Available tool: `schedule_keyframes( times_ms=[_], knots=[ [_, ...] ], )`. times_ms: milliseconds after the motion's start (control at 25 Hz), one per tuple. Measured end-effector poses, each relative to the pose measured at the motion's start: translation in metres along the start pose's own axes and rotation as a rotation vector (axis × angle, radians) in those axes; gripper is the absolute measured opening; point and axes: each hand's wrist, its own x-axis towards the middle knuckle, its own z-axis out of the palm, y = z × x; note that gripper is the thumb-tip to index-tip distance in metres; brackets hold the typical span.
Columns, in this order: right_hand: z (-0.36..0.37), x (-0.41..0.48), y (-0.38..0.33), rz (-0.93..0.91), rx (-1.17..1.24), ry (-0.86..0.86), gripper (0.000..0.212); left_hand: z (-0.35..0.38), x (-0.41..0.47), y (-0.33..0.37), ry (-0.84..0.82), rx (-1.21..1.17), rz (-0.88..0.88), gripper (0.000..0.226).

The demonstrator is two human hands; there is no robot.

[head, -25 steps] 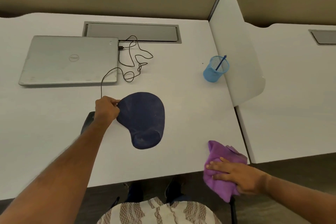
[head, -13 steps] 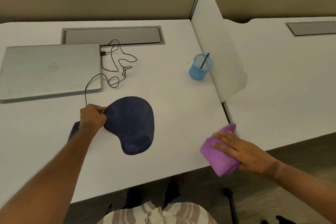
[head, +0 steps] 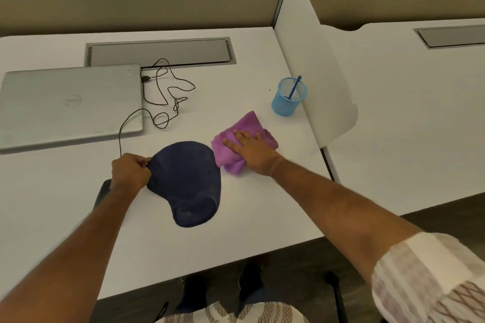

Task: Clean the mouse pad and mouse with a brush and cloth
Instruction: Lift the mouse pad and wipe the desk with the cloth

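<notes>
A dark blue mouse pad [head: 186, 181] with a wrist rest lies flat on the white desk [head: 262, 204]. My left hand [head: 130, 172] pinches its left edge. A dark mouse [head: 101, 193] shows partly under my left wrist, with its black cable [head: 157, 102] running back to the laptop. My right hand [head: 250, 148] lies flat, fingers spread, on a bunched purple cloth [head: 241, 127], which touches the pad's upper right edge. A blue brush [head: 294, 88] stands in a blue mesh cup [head: 287, 99] at the back right.
A shut silver laptop [head: 68, 105] sits at the back left. Behind it is a grey cable hatch [head: 160, 52]. A white divider panel [head: 315, 60] rises along the desk's right edge, with another desk beyond it.
My right hand has carried the purple cloth from the desk's front right corner up onto the desk, beside the mouse pad. My left hand has kept its hold on the pad's edge.
</notes>
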Motion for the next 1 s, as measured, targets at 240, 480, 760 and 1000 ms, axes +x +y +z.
schedule_keyframes(
  times_ms=[240,480,760,1000],
  knots=[
    [0.062,-0.108,0.075,-0.072,0.061,-0.028,0.076,-0.001,-0.004,0.002,0.002,0.014,0.025,0.03],
    [0.116,-0.226,0.065,0.102,0.261,-0.049,0.074,0.0,-0.005,0.004,-0.001,0.008,0.029,0.032],
    [0.163,-0.307,0.03,0.231,0.332,-0.071,0.075,-0.002,-0.01,0.007,-0.009,-0.013,0.017,0.038],
    [0.188,-0.352,0.018,0.31,0.396,-0.231,0.071,-0.002,-0.017,0.009,-0.024,-0.015,0.015,0.037]
  ],
)
